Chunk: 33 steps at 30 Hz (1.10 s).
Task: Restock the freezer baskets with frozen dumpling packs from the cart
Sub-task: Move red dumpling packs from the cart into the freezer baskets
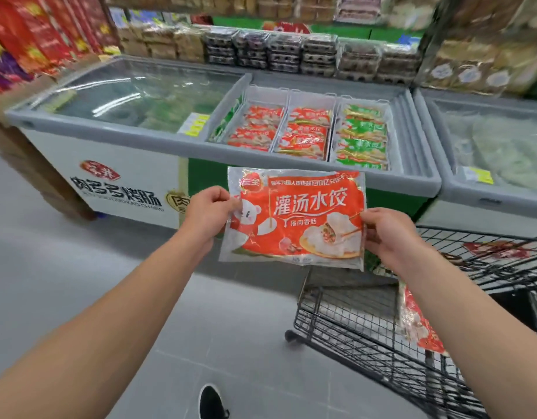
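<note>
I hold a red dumpling pack (294,219) flat in front of me, face up, below the freezer's front edge. My left hand (208,211) pinches its left edge and my right hand (388,234) grips its right edge. Behind it the open freezer (321,173) holds three baskets: a left basket (255,128) and a middle basket (306,134) with red packs, and a right basket (362,137) with green packs. The black wire cart (367,334) stands at lower right with another red pack (418,322) inside.
The freezer's left half lies under a shut glass lid (134,92). A second freezer (488,146) stands to the right. Egg cartons and packaged goods fill the shelves (285,52) behind. Grey floor (79,267) spreads to the left; my shoe (211,402) shows at the bottom.
</note>
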### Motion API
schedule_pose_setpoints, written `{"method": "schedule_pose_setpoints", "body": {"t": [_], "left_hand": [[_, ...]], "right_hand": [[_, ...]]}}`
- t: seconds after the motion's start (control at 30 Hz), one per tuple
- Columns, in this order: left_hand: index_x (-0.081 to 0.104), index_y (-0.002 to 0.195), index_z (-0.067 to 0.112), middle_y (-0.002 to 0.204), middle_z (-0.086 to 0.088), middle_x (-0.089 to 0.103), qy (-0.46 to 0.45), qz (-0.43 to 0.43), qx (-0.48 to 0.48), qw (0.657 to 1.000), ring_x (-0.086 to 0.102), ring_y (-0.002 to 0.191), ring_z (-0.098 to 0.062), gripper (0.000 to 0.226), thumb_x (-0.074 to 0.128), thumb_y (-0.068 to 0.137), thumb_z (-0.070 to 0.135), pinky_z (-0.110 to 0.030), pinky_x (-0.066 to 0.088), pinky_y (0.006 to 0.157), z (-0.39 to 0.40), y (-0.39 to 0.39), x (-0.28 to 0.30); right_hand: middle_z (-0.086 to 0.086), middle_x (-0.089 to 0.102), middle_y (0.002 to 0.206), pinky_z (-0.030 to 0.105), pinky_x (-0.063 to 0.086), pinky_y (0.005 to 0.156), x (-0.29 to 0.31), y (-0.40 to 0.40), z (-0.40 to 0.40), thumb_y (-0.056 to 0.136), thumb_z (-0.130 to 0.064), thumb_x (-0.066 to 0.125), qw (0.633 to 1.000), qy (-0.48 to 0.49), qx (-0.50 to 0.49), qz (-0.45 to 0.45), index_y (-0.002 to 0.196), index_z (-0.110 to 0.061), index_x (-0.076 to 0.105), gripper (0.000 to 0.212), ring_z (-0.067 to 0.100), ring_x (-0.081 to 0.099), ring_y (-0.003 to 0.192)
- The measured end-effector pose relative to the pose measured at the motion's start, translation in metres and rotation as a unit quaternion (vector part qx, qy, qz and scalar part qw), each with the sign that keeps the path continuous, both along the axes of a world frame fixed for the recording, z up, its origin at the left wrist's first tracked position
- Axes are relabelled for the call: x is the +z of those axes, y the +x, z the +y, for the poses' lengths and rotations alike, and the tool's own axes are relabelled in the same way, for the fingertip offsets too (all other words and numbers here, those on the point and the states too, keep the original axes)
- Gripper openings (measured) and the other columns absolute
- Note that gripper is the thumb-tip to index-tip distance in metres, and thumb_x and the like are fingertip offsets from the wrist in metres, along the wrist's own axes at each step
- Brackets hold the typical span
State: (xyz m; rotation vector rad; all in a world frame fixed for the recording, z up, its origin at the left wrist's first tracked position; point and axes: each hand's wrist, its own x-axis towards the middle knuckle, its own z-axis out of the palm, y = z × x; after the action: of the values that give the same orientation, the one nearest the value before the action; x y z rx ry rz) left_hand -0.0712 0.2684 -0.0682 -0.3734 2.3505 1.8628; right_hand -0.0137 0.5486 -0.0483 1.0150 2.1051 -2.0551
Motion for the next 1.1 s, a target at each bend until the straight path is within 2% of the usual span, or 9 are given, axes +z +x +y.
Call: {"method": "schedule_pose_setpoints", "body": {"t": [0.1, 0.3, 0.43, 0.5, 0.6, 0.73, 0.9, 1.0, 1.1], "left_hand": [[0.060, 0.060, 0.022, 0.093, -0.020, 0.071, 0.005, -0.005, 0.001, 1.000, 0.069, 0.097, -0.041, 0.025, 0.071, 0.083, 0.016, -0.057, 0.056, 0.086, -0.049, -0.028, 0.001], [0.059, 0.060, 0.022, 0.093, -0.021, 0.071, -0.006, 0.007, -0.005, 1.000, 0.069, 0.097, -0.041, 0.025, 0.067, 0.082, 0.014, -0.051, 0.055, 0.079, -0.116, -0.092, 0.009], [0.063, 0.059, 0.025, 0.089, -0.017, 0.072, 0.004, 0.001, -0.022, 1.000, 0.069, 0.097, -0.041, 0.014, 0.067, 0.072, 0.025, -0.059, 0.054, 0.088, -0.141, -0.131, 0.006], [0.063, 0.056, 0.025, 0.082, -0.011, 0.072, 0.010, -0.002, -0.020, 1.000, 0.070, 0.095, -0.038, 0.023, 0.069, 0.077, 0.018, -0.052, 0.056, 0.080, -0.146, -0.151, 0.003], [0.059, 0.055, 0.023, 0.076, -0.003, 0.070, 0.018, -0.014, -0.017, 1.000, 0.069, 0.083, -0.030, 0.035, 0.066, 0.086, 0.009, -0.033, 0.047, 0.063, -0.151, -0.189, -0.012], [0.058, 0.054, 0.024, 0.073, -0.002, 0.065, -0.008, -0.015, -0.021, 1.000, 0.061, 0.077, -0.023, 0.037, 0.066, 0.087, 0.009, -0.031, 0.040, 0.061, -0.149, -0.259, -0.027], [0.058, 0.056, 0.021, 0.069, -0.003, 0.063, -0.033, -0.020, -0.012, 0.999, 0.055, 0.070, -0.020, 0.032, 0.068, 0.084, 0.008, -0.033, 0.041, 0.064, -0.142, -0.337, -0.036], [0.059, 0.060, 0.020, 0.070, -0.003, 0.063, -0.028, -0.033, -0.006, 0.999, 0.051, 0.066, -0.018, 0.028, 0.068, 0.084, 0.009, -0.030, 0.036, 0.059, -0.135, -0.387, -0.038], [0.057, 0.058, 0.021, 0.071, -0.002, 0.061, -0.029, -0.048, 0.006, 0.998, 0.053, 0.068, -0.019, 0.031, 0.069, 0.085, 0.009, -0.030, 0.038, 0.060, -0.128, -0.428, -0.044]], "right_hand": [[0.013, 0.072, 0.101, 0.042, 0.057, 0.079, -0.003, -0.030, -0.046, 0.099, -0.009, 0.054, 1.000, 0.003, -0.004, 0.005, 0.096, -0.007, 0.064, 0.011, 0.025, 0.068, 0.087], [0.016, 0.072, 0.102, 0.053, 0.054, 0.092, -0.008, -0.088, -0.122, 0.099, -0.008, 0.052, 1.000, -0.003, -0.016, 0.005, 0.092, -0.007, 0.064, 0.013, 0.028, 0.067, 0.086], [0.011, 0.071, 0.094, 0.046, 0.056, 0.083, -0.009, -0.125, -0.146, 0.100, -0.008, 0.052, 0.999, -0.005, -0.032, 0.003, 0.091, -0.008, 0.063, 0.014, 0.025, 0.067, 0.083], [0.011, 0.070, 0.094, 0.041, 0.055, 0.073, -0.014, -0.149, -0.151, 0.099, -0.007, 0.052, 0.999, -0.007, -0.032, 0.000, 0.091, -0.009, 0.062, 0.013, 0.024, 0.067, 0.082], [0.012, 0.072, 0.093, 0.036, 0.052, 0.066, -0.031, -0.189, -0.155, 0.096, -0.007, 0.054, 0.999, -0.002, -0.033, -0.017, 0.091, -0.009, 0.064, 0.011, 0.024, 0.068, 0.077], [0.009, 0.073, 0.095, 0.041, 0.056, 0.075, -0.050, -0.262, -0.156, 0.095, -0.010, 0.056, 0.999, -0.007, -0.036, -0.025, 0.093, -0.012, 0.068, 0.012, 0.024, 0.069, 0.082], [0.005, 0.075, 0.097, 0.045, 0.056, 0.088, -0.062, -0.337, -0.154, 0.097, -0.013, 0.055, 0.999, -0.015, -0.025, -0.038, 0.094, -0.011, 0.069, 0.014, 0.024, 0.069, 0.092], [0.003, 0.075, 0.094, 0.044, 0.056, 0.088, -0.067, -0.386, -0.149, 0.097, -0.011, 0.055, 0.999, -0.020, -0.026, -0.038, 0.093, -0.012, 0.067, 0.013, 0.023, 0.069, 0.092], [0.004, 0.073, 0.093, 0.039, 0.055, 0.080, -0.068, -0.425, -0.149, 0.097, -0.009, 0.054, 0.998, -0.025, -0.024, -0.044, 0.092, -0.012, 0.065, 0.013, 0.022, 0.068, 0.091]]}}
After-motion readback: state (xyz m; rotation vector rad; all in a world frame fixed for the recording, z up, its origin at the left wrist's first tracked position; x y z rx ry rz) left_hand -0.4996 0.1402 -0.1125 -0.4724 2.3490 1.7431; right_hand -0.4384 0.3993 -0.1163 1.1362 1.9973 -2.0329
